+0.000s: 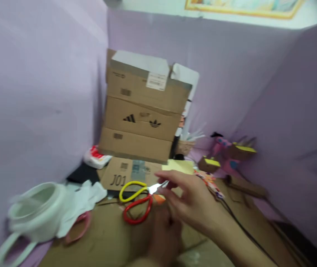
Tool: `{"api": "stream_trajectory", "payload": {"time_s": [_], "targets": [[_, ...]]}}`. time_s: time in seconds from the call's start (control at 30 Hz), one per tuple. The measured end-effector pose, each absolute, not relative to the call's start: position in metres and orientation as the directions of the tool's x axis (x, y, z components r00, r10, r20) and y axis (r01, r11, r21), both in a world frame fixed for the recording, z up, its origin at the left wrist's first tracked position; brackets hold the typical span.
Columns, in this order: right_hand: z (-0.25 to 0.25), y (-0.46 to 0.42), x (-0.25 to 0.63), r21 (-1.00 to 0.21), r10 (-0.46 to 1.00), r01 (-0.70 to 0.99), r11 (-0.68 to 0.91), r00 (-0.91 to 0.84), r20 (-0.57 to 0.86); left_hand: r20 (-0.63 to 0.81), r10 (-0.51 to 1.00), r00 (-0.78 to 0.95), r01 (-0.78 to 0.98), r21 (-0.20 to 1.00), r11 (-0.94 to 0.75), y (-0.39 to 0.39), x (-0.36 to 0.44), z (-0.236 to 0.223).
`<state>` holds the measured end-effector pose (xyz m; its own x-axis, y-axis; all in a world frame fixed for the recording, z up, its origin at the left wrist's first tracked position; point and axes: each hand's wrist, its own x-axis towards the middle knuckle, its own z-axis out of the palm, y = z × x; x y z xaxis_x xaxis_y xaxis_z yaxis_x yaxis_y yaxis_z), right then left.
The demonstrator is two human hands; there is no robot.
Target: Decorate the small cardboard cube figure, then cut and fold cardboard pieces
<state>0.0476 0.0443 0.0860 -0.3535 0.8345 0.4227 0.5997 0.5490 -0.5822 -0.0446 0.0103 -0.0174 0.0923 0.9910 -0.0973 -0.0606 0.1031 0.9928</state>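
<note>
A pair of scissors (153, 188) with one yellow and one red handle loop hangs in the middle of the view. My right hand (186, 193) is closed on its blades, pinching them between thumb and fingers, and the handles point left. Below it, my left hand (164, 233) is low over the cardboard surface and smeared by motion; its fingers cannot be made out. A small orange piece (159, 199) shows between the two hands. Just behind my right hand lies a pale yellow paper (179, 166).
A folded-open cardboard shoe box (144, 126) leans on the wall. At left stand a white pot-like container (36, 211), crumpled white paper (87, 196) and a pink ring (77, 228). Small brown boxes (208, 164) and a dark cable (241, 226) are at right.
</note>
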Motion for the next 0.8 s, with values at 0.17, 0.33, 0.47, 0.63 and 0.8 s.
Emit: {"api": "stream_trajectory", "payload": {"time_s": [0.17,0.33,0.47,0.63,0.8], "targets": [[0.028,0.024,0.145,-0.904,0.939,0.428,-0.001,0.312,0.147,-0.166,0.967,0.193,-0.324,0.920,0.223,0.020,-0.028,-0.016],[-0.006,0.008,0.135,-0.942,0.977,-0.261,-0.211,-0.086,-0.194,-0.209,0.966,0.150,-0.208,0.949,0.237,0.020,-0.034,-0.011],[-0.017,0.010,0.124,-0.907,0.987,-0.389,-0.161,-0.058,-0.150,-0.236,0.958,0.161,-0.150,0.954,0.260,0.020,-0.032,-0.010],[-0.021,0.015,0.125,-0.881,0.984,-0.449,-0.149,0.025,-0.178,-0.283,0.951,0.127,0.064,0.959,0.277,0.020,-0.031,-0.013],[-0.018,0.009,0.123,-0.848,0.987,-0.509,-0.148,-0.027,-0.156,-0.330,0.927,0.181,0.174,0.938,0.300,0.024,-0.036,-0.015]]}}
